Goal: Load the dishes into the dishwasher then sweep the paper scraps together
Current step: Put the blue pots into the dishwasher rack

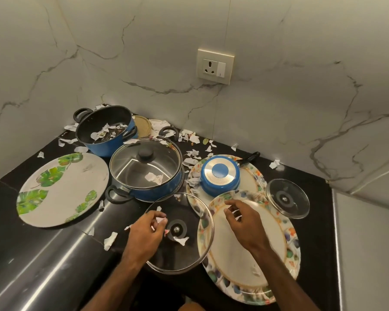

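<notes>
Paper scraps (191,161) litter the counter (319,234): leaf plate (61,189) at nine o'clock, lidded pot (146,173) at twelve, crowding the upturned glass lid (182,252). My left hand (147,232) pinches a scrap (160,219) over it. My right hand (241,221) hovers half-curled above the floral plate (252,261) at four o'clock; I cannot tell whether it holds anything.

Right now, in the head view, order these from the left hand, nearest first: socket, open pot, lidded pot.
1. Lidded pot, just beyond the left hand.
2. Open pot, back left, behind the first.
3. Socket, high at the back.
</notes>
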